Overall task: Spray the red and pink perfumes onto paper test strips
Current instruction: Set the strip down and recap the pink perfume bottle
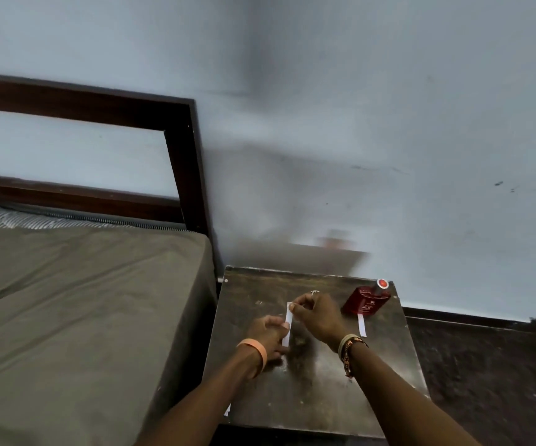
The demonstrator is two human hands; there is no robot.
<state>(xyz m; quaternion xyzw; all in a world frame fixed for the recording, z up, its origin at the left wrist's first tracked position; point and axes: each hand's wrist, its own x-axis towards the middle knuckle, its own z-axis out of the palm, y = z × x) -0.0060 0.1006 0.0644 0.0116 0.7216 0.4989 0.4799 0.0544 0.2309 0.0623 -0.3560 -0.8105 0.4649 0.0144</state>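
Both hands pinch one white paper test strip over the dark table: the left hand, fingers curled, at its lower half, the right hand at its upper end. A red perfume bottle stands at the table's far right corner; a second strip lies flat just in front of it. A bed adjoins the table's left side; a pale wall rises behind.

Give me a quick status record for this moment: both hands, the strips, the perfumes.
left hand: pinches the lower part of the held strip
right hand: pinches its upper end
held strip: white, above the table
red perfume bottle: far right of table, untouched
second strip: flat on table, in front of bottle
pink perfume: not identifiable
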